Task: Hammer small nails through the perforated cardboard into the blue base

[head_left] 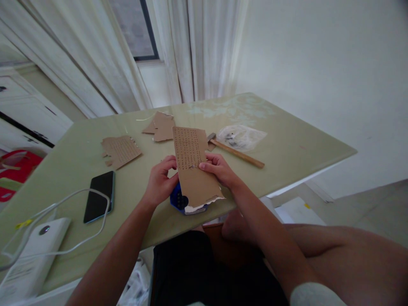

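A: What is held by the left hand [160,182] and the right hand [219,169]?

B: A strip of brown cardboard [193,165], punched with rows of small holes, is gripped at its two long edges. Both hands are closed on it, thumbs on the front face, so that it is kept tilted up above the near edge of the desk [287,140], probably for the holes to be looked at closely.

A: And what is seen under it?

B: A blue object [178,200] is partly hidden behind the torn lower end; what it is cannot be told. A hammer [237,152] is laid just behind the right hand, beside a clear plastic bag [241,137]. More cardboard pieces [121,149] are scattered toward the far left. A phone [98,195] and a white charger [30,255] with its cable are kept at the near left corner, apart from the work.
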The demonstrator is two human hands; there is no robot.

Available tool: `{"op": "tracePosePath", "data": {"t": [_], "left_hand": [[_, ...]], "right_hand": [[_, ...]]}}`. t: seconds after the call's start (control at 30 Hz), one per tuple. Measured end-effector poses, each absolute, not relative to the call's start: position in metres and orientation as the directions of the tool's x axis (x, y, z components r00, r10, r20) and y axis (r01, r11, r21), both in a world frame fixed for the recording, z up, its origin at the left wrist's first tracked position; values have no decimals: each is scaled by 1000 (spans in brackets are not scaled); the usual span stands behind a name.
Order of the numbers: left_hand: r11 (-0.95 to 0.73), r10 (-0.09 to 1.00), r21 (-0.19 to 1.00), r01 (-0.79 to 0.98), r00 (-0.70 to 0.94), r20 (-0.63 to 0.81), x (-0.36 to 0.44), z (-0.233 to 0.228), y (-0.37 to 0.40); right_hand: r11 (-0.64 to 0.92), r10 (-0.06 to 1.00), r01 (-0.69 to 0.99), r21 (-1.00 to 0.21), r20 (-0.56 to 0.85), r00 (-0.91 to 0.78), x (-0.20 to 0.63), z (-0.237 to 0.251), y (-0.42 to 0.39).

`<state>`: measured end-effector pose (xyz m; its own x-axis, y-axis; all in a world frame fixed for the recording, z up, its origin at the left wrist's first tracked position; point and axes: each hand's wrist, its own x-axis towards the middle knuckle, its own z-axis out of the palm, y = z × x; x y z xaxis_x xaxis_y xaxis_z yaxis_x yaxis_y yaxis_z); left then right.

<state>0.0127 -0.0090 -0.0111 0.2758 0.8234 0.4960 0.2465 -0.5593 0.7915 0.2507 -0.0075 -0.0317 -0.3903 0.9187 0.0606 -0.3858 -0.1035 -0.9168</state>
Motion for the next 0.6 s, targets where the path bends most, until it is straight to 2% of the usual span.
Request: {"op": "tracePosePath", "data": {"t": [0.13, 0.23, 0.3, 0.43, 0.6], "left_hand": [[-543, 834, 800, 255, 275, 478, 13, -10, -5], [-568, 821, 780, 263, 120, 558, 11, -8, -5], [-616, 774, 719, 323, 78, 628, 9, -4, -7], [-701, 693, 558, 444, 241, 680, 8, 2, -11], [-779, 603, 447, 439, 328, 727, 13, 3, -12]], "right_hand": [[-88, 937, -432, -898, 72, -341, 251, -33, -5], [-91, 949, -431, -898, 53, -311, 252, -33, -3], [-96, 950, -421, -902, 42, -308, 253, -33, -2], [-98, 941, -413, -905, 51, -334, 253, -32, -3], [-95, 944, -392, -915, 41, -326, 253, -31, -3]]}}
